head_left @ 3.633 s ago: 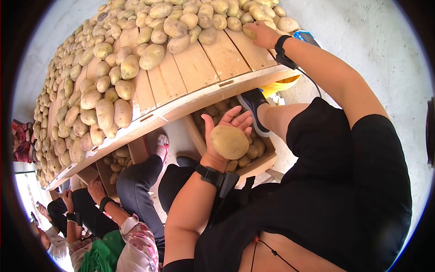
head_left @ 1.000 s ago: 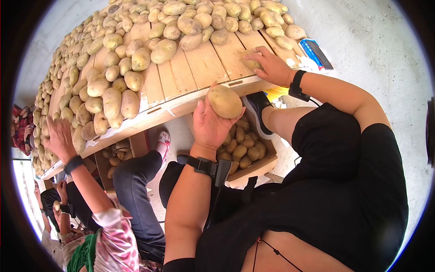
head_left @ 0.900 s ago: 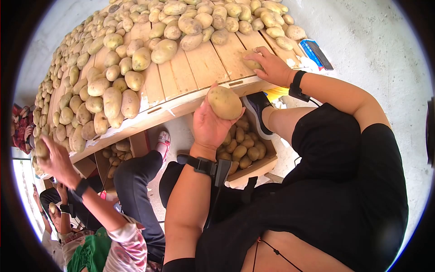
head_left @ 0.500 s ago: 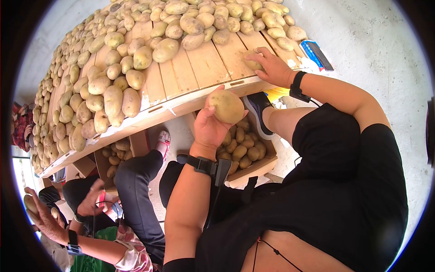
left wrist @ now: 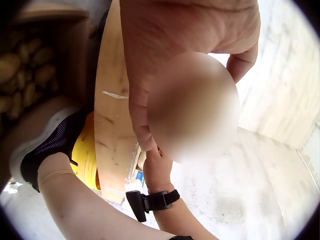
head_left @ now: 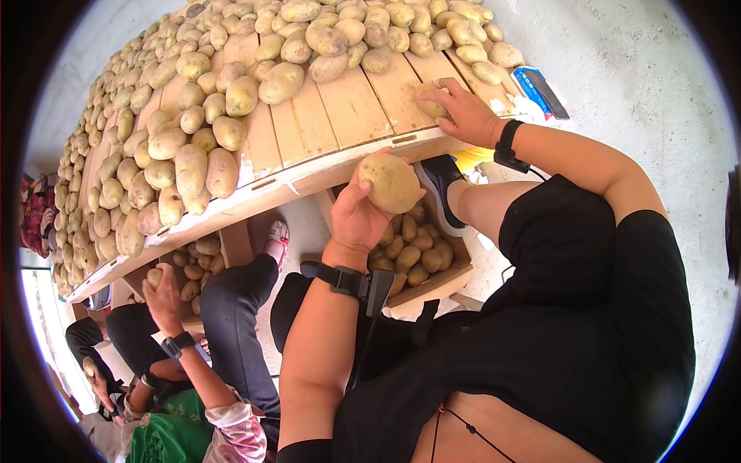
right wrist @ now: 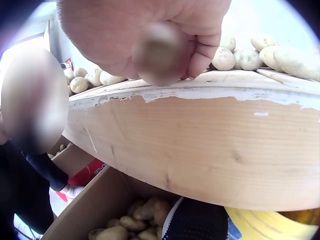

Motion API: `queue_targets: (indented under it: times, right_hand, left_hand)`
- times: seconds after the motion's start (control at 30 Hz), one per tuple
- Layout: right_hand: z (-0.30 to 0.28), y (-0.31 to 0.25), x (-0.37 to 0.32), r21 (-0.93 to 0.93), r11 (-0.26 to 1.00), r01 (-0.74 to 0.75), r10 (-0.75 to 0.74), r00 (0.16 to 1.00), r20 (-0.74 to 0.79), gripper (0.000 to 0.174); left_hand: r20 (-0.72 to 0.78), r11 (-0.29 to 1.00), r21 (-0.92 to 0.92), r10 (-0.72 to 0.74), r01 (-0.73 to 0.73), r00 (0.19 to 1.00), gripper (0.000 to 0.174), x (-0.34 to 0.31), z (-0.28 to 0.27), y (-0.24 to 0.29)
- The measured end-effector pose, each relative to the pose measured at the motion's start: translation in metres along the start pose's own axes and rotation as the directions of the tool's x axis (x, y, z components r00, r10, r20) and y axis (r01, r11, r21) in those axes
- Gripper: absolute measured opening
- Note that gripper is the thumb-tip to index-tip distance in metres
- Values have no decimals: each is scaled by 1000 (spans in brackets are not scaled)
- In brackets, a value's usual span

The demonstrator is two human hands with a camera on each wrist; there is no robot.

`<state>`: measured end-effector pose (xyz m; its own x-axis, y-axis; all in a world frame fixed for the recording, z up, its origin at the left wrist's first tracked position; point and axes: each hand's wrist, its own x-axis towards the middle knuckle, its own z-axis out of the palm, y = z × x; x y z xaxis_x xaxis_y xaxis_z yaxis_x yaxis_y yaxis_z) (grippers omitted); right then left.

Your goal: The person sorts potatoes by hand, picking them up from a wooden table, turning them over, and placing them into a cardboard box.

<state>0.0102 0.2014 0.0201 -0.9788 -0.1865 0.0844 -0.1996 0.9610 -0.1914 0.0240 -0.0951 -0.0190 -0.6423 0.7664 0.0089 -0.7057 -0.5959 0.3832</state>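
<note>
My left hand (head_left: 361, 216) holds a large round potato (head_left: 392, 184) in front of the table's edge, with the thumb against its side and fingers behind it. In the left wrist view, a blurred patch covers most of what the left hand (left wrist: 187, 30) holds. On the boards near the table's right front corner, my right hand (head_left: 469, 116) grips a smaller potato (head_left: 428, 101), partly hidden by the fingers. The right wrist view shows the right hand (right wrist: 145, 30) just over the table edge, its potato blurred.
Many potatoes (head_left: 282, 83) cover the slatted wooden table (head_left: 305, 127). A box of potatoes (head_left: 436, 287) stands underneath, beside my shoe (head_left: 441, 189) and a yellow container (head_left: 472, 158). A blue package (head_left: 532, 86) lies at the right corner. Another person's hand (head_left: 164, 301) holds a potato at the left.
Over the frames, my right hand has come from the pile to the near boards with its potato. My left hand has risen, its thumb now against its potato. The neighbour's hands have moved.
</note>
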Motion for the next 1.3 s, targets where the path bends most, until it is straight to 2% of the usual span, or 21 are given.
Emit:
queue_targets:
  times: [0.37,0.77,0.97,1.07,1.3]
  right_hand:
    - [1,2,-1,5,1000,8,-8,1000,-5,58]
    - [0,1,-1,15,1000,-2,2,1000,7,58]
    - [0,0,0,16,1000,-13,13,1000,10,58]
    - [0,1,-1,20,1000,-10,10,1000,6,59]
    - [0,-1,0,7,1000,-6,6,1000,-1,59]
  left_hand:
    - [48,994,110,-5,-1,999,77,4,-14,-4]
    - [33,994,104,-37,33,999,79,3,-12,-5]
    - [42,993,121,-21,16,999,75,3,-10,-6]
    - [19,999,19,-26,26,999,69,2,-9,-7]
    - [47,999,-33,-8,10,999,60,1,-7,-5]
